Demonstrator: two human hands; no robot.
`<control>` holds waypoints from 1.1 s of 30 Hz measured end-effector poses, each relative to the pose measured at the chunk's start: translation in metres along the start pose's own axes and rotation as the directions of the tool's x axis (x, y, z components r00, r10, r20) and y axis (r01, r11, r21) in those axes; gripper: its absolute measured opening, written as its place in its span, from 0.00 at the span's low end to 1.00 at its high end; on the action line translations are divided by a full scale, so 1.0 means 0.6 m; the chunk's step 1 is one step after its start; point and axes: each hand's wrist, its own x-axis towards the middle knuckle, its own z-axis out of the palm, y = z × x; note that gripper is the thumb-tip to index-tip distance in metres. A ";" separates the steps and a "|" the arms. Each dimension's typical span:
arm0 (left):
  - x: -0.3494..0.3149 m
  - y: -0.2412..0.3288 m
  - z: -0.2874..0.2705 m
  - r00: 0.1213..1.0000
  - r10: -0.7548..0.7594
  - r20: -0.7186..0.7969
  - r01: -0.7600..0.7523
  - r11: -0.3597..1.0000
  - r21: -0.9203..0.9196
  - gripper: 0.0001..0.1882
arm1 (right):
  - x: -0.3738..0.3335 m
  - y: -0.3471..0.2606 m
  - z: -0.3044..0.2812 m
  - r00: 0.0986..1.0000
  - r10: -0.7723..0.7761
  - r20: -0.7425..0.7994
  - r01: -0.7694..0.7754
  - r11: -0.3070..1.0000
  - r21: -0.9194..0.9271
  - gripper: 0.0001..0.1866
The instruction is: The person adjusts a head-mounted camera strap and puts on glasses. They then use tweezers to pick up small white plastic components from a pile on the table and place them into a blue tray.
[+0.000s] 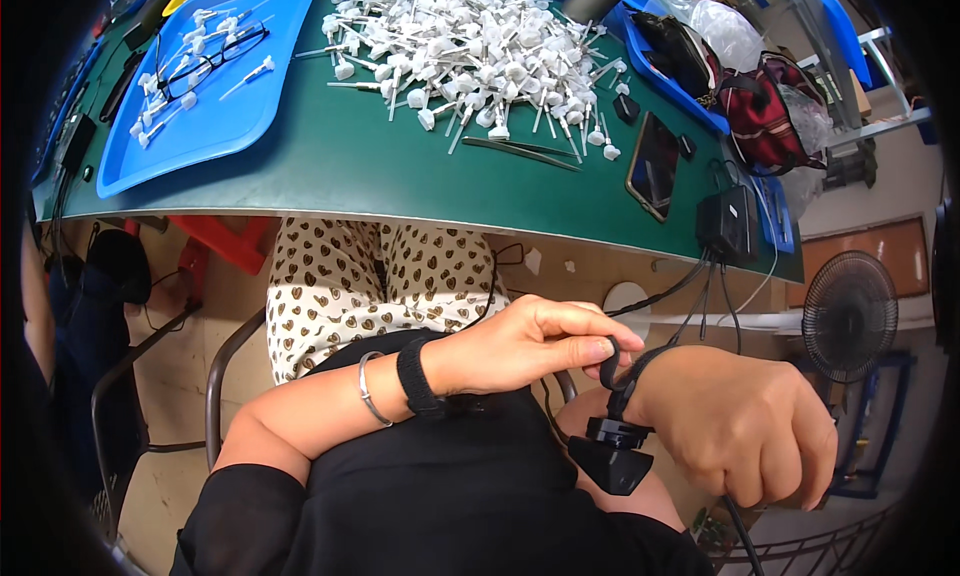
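Observation:
My left hand [545, 346] reaches across my lap and pinches the loose end of a black strap [612, 368] between thumb and fingers. That strap goes around my right wrist and carries a small black device [612, 454] on its underside. Back up, my right hand [745, 431] is held out at the right with its fingers curled in a loose fist; nothing shows in it, though its palm is hidden. On my left wrist are a black band [420, 378] and a silver bangle [372, 388].
The green table [400, 181] bears a heap of small white plastic parts with thin tubes [480, 51]. Near it lie tweezers [525, 152], a phone [653, 166] and a black box with cables [727, 224]. A blue tray [225, 126] holds eyeglasses [205, 68]. A fan [850, 311] stands right.

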 end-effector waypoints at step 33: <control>-0.022 -0.024 -0.001 0.980 -0.107 -0.169 0.028 0.910 -0.413 0.32 | -0.057 -0.024 -0.074 0.539 -0.574 -0.617 -0.688 0.123 -0.715 0.19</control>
